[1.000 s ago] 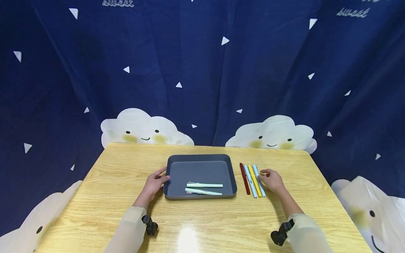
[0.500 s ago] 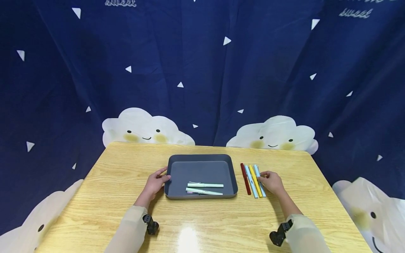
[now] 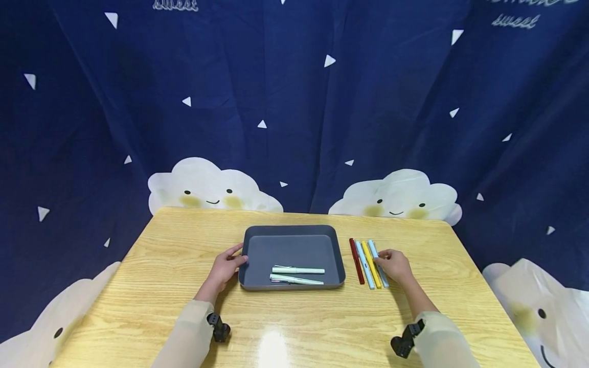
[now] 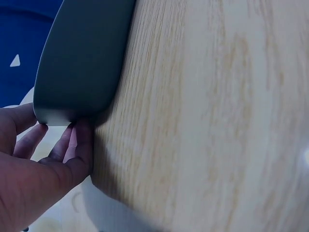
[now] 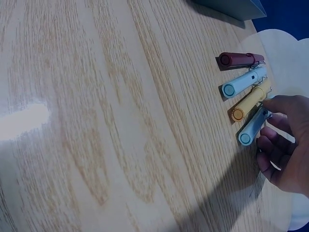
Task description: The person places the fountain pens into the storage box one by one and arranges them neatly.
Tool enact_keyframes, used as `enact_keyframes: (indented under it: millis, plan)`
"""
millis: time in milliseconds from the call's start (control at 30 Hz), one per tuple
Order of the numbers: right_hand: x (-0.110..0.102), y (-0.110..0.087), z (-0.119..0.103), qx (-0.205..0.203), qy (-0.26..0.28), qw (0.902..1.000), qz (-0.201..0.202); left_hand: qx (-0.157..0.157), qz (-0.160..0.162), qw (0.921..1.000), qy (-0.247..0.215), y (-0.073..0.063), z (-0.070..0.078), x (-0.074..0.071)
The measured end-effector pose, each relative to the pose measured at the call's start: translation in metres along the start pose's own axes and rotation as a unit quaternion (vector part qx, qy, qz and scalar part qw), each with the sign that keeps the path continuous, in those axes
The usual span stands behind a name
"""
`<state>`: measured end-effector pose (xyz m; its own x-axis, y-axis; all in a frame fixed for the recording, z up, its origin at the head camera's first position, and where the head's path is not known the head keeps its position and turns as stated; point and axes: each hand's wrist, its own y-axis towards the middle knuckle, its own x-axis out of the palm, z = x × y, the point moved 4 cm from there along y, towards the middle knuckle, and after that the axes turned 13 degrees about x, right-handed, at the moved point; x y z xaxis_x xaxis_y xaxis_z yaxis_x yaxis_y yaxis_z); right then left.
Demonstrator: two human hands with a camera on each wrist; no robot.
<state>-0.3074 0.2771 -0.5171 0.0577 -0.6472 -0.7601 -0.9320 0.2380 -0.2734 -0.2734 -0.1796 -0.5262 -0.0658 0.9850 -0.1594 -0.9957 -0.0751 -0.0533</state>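
My left hand [image 3: 225,267] holds the left wall of a dark grey tray [image 3: 290,230], thumb over the rim and fingers outside; the left wrist view shows its fingertips against the tray's end [image 4: 79,63]. Two pale green pens, one [image 3: 299,270] behind the other [image 3: 296,279], lie in the tray's front part. Right of it, four pens lie side by side: dark red [image 3: 357,261], light blue [image 3: 365,266], yellow [image 3: 370,263] and another light blue [image 3: 371,248]. My right hand [image 3: 394,265] pinches that outermost light blue pen between thumb and finger, covering its middle.
All of this is on a light wooden table [image 3: 294,327]. Behind it hangs a dark blue curtain [image 3: 294,102] with white triangles and clouds. A small black camera [image 3: 218,327] sits on the left wrist and another [image 3: 407,340] on the right.
The outermost light blue pen has turned slightly, its near end shifting right, away from the yellow pen. My right fingers have closed in on it. The left hand and tray stay put.
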Motion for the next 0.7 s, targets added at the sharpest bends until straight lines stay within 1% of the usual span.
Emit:
enact_keyframes:
  millis: [400,700]
  plan:
    - [0.0004,0.0039,-0.002,0.003,-0.021,0.9997,0.013,-0.001,-0.001,1.0,-0.001,-0.0011,-0.0006,-0.0008]
    - [0.0004,0.0024,-0.0016,0.004,-0.017,0.9998,0.013,-0.002,-0.002,1.0,-0.002,0.0,0.0001,-0.0005]
